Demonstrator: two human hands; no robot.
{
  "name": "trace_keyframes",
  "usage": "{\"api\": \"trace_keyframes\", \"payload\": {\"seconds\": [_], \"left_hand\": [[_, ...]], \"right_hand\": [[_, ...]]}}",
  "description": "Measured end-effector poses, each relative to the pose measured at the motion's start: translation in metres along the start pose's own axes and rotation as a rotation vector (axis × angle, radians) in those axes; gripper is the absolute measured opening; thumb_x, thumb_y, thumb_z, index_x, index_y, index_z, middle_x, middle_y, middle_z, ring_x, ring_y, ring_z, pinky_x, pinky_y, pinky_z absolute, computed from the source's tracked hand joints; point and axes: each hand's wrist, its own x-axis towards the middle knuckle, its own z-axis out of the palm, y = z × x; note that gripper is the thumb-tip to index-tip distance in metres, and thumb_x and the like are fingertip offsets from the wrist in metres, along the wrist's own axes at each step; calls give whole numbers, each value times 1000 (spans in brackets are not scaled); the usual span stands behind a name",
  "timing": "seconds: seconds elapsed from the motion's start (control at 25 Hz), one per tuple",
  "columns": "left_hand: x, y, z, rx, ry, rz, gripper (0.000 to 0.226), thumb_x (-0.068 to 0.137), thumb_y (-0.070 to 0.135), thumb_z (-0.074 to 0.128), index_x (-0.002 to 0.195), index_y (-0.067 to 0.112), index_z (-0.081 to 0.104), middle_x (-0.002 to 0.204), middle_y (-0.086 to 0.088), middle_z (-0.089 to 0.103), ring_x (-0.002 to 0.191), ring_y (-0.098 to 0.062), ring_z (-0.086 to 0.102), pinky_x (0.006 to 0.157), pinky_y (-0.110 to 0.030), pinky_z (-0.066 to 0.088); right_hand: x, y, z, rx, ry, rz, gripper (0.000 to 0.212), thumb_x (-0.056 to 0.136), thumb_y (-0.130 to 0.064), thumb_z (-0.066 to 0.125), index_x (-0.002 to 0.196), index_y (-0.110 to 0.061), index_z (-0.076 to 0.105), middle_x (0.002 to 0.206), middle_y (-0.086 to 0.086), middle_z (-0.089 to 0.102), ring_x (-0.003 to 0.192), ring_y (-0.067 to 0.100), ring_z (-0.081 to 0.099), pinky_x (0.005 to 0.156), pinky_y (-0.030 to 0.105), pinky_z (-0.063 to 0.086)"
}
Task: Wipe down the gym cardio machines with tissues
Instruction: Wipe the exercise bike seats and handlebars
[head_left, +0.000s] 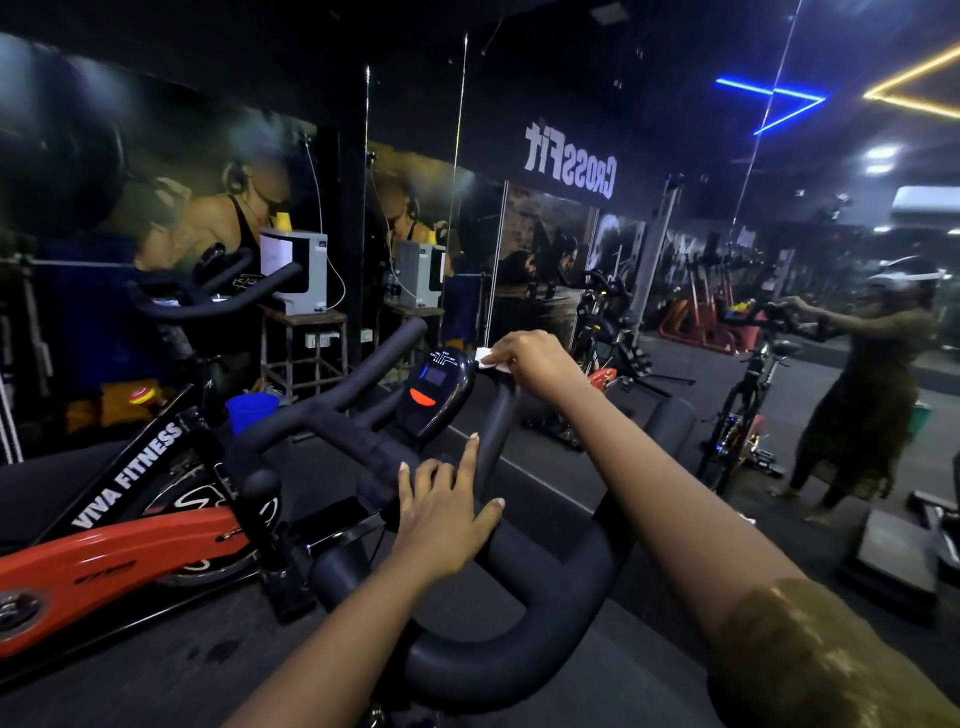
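your right hand (532, 358) pinches a small white tissue (485, 359) between the thumb and curled fingertips, just above the middle of the frame. only a corner of the tissue shows, to the left of the fingers. the tissue lies on top of the right-hand horn of the black handlebar (519, 660), just beside the upper right edge of the console (436, 389); you cannot tell whether it touches the console. your left hand (441, 514) rests on the centre bar below the console with its fingers spread: the index finger lies straight and points up toward the console, the thumb sticks out to the right, and the other fingers bend over the bar. at the lower left of the frame stands a second bike (130, 540), orange and black, lettered "viva fitness", with a blue container (252, 410) behind it. a mirror wall (675, 249) fills the upper right. your right forearm runs from the lower right corner up to the horn, with the wrist bent down. your left forearm rises from the bottom centre.
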Motion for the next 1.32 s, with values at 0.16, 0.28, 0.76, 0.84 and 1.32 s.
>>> {"api": "trace_keyframes", "payload": {"seconds": [0.16, 0.28, 0.76, 0.84, 1.32], "left_hand": [[-1, 1, -2, 14, -2, -3, 75, 99, 50, 33, 151, 24, -14, 148, -5, 30, 142, -24, 12, 116, -46, -9], [0, 2, -2, 11, -3, 0, 75, 99, 50, 33, 151, 23, -14, 149, -6, 29, 142, -24, 12, 115, -47, -9], [-1, 2, -5, -9, -39, 4, 75, 98, 49, 33, 151, 22, -12, 151, -10, 28, 143, -27, 9, 115, -48, -9], [-1, 3, -6, -13, -53, 7, 75, 98, 49, 34, 151, 22, -12, 151, -11, 27, 144, -27, 8, 115, -48, -10], [-3, -1, -14, -44, -176, 55, 79, 97, 55, 30, 150, 20, -17, 156, -13, 20, 146, -27, 2, 114, -50, -13]], "right_hand": [[-47, -4, 4, 41, 41, 60, 28, 82, -5, 57, 104, -13, 73, 109, 12, 67, 102, 30, 60, 88, 38, 44], [-56, -9, 2, 194, 180, 129, 22, 79, -4, 66, 96, -13, 75, 100, 8, 71, 92, 24, 65, 78, 19, 44], [-102, -42, 35, 338, 335, 349, 25, 82, -7, 65, 106, -7, 70, 100, 17, 70, 89, 25, 67, 69, 16, 38], [-117, -52, 40, 286, 240, 306, 27, 81, -5, 64, 107, -12, 71, 98, 14, 70, 89, 20, 67, 75, 24, 43], [-97, -56, 29, 80, 292, 285, 23, 84, -3, 62, 104, -8, 71, 101, 11, 67, 90, 28, 64, 78, 29, 47]]}}
